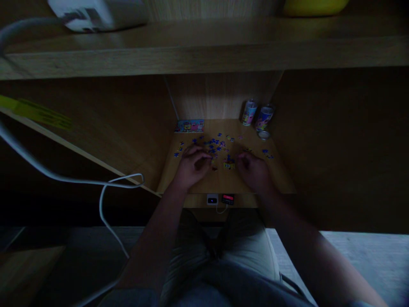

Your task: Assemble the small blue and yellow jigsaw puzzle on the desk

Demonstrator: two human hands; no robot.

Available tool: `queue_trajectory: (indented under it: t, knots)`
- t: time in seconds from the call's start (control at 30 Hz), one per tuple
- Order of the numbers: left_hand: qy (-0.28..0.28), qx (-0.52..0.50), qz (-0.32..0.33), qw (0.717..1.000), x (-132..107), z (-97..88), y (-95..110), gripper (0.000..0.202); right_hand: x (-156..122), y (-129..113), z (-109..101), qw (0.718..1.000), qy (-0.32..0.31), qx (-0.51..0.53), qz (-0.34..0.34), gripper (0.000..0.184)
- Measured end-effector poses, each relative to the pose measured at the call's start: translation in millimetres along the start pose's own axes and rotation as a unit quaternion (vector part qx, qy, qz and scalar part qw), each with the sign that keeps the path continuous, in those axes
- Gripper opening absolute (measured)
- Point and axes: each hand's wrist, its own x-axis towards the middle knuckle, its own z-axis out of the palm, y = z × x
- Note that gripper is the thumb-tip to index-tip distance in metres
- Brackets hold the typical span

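Small jigsaw puzzle pieces [213,143], mostly blue with some pink and yellow, lie scattered over the wooden desktop [204,183]. My left hand [194,165] is at the left of the pile, thumb and forefinger drawn together at its edge. Whether a piece is between them is too dark to tell. Opposite it, my right hand [253,169] has its fingers curled into a pinch, and what they hold is hidden. A small yellow group of puzzle pieces [228,165], seemingly joined, lies between the hands, close to the right fingertips.
A picture card [189,126] lies at the back left. Two printed cans [249,112] [264,118] and a round lid [263,135] occupy the back right. A white device [212,199] and a phone [228,199] sit at the front edge. Above runs a shelf [204,57]; a white cable [60,175] hangs left.
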Motion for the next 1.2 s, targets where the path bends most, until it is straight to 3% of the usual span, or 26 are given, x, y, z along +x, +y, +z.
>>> queue_trajectory:
  t: [0.13, 0.33, 0.43, 0.57, 0.7, 0.77, 0.83, 1.2]
  knots:
    - [0.147, 0.035, -0.109, 0.982, -1.7, -4.7, -1.2, 0.025, 0.0, 2.2, 1.3, 1.000, 0.002, 0.001, -0.009, 0.027]
    - [0.200, 0.043, -0.177, 0.963, -4.1, -3.1, -14.5, 0.020, -2.0, 2.3, 4.8, 0.998, 0.001, -0.058, -0.025, 0.025]
    - [0.171, 0.046, -0.183, 0.967, -4.0, -1.5, -18.9, 0.016, -3.0, -0.5, 4.8, 0.996, -0.016, -0.085, -0.032, 0.025]
    - [0.089, 0.036, -0.162, 0.982, -3.0, 1.0, -15.9, 0.015, -4.4, -6.0, 3.5, 0.992, -0.040, -0.115, -0.045, 0.025]
    - [-0.023, 0.033, -0.016, 0.999, -1.3, 4.7, -1.4, 0.011, -6.6, -10.5, 4.2, 0.984, -0.068, -0.146, -0.075, 0.027]
    - [-0.101, 0.038, 0.055, 0.993, -0.7, 6.7, 6.0, 0.011, -7.9, -12.2, 4.9, 0.980, -0.076, -0.168, -0.078, 0.029]
    - [-0.146, 0.054, 0.085, 0.984, -0.5, 8.3, 10.5, 0.009, -8.8, -13.9, 4.7, 0.977, -0.080, -0.181, -0.075, 0.031]
    - [-0.142, 0.071, 0.063, 0.985, -1.6, 11.9, 6.8, 0.005, -7.7, -20.5, -0.4, 0.968, -0.127, -0.208, -0.053, 0.040]
